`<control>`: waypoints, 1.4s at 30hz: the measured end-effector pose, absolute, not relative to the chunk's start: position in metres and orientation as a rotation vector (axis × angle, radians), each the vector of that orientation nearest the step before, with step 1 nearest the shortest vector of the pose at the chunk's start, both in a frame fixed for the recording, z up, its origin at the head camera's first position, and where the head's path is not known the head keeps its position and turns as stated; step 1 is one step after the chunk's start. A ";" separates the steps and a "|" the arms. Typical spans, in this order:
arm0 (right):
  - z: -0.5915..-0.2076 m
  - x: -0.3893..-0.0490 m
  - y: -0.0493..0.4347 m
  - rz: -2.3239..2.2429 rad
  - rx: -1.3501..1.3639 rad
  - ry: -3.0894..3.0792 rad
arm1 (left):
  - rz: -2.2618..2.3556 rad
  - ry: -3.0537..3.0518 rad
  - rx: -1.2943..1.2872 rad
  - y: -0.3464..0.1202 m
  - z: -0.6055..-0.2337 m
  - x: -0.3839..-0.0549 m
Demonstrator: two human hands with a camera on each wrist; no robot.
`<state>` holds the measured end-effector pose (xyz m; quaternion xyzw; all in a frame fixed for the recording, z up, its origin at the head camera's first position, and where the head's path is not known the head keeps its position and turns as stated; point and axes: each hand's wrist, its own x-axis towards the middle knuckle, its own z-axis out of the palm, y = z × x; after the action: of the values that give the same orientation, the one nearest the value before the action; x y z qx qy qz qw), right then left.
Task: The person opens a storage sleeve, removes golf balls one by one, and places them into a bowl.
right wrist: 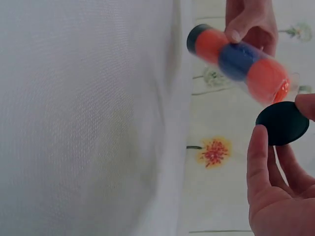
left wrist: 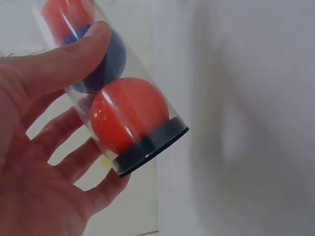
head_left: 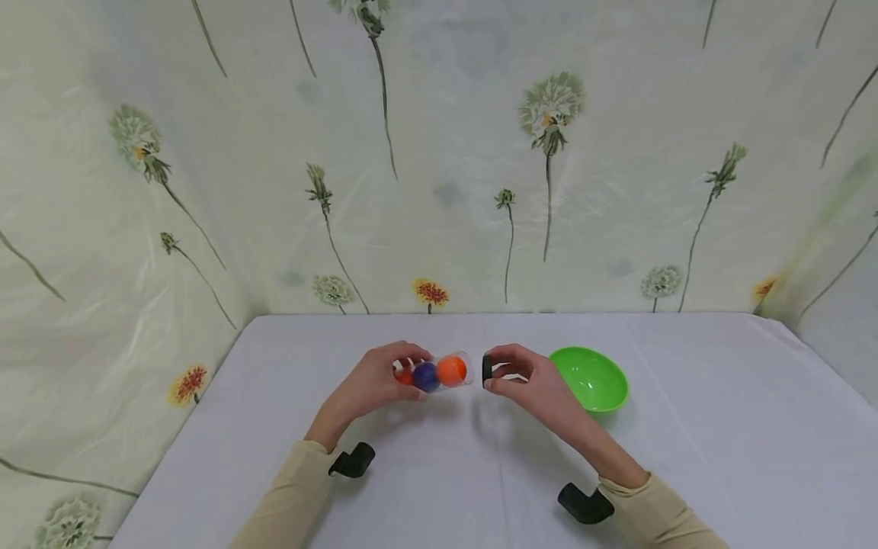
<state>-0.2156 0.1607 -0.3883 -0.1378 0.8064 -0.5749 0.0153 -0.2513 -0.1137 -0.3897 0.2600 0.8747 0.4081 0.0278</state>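
Here, over the table (head_left: 439,488), the left hand (head_left: 377,379) is gripping the tube (head_left: 439,374), whose long axis is pointing toward the right hand (head_left: 527,374). That hand is pinching the lid (head_left: 487,371), just apart from the uncapped end (head_left: 469,367)

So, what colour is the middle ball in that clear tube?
The middle ball is dark blue; it shows best in the right wrist view.

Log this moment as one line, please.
left hand: holds clear tube, three balls inside; right hand: pinches loose dark cap, apart from tube; green bowl: on table
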 end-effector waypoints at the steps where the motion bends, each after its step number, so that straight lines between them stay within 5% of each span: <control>1: -0.389 -0.216 0.161 -1.792 -0.432 2.503 | 1.272 2.704 0.801 -0.114 -0.390 -0.251; 42: -0.408 -0.252 0.147 -1.501 -0.404 2.658 | 1.508 2.513 0.645 -0.122 -0.394 -0.250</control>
<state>-0.2521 0.1465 -0.4077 -0.1310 0.8628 -0.4872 0.0314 -0.2505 -0.1218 -0.3944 0.2144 0.8353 0.5014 0.0703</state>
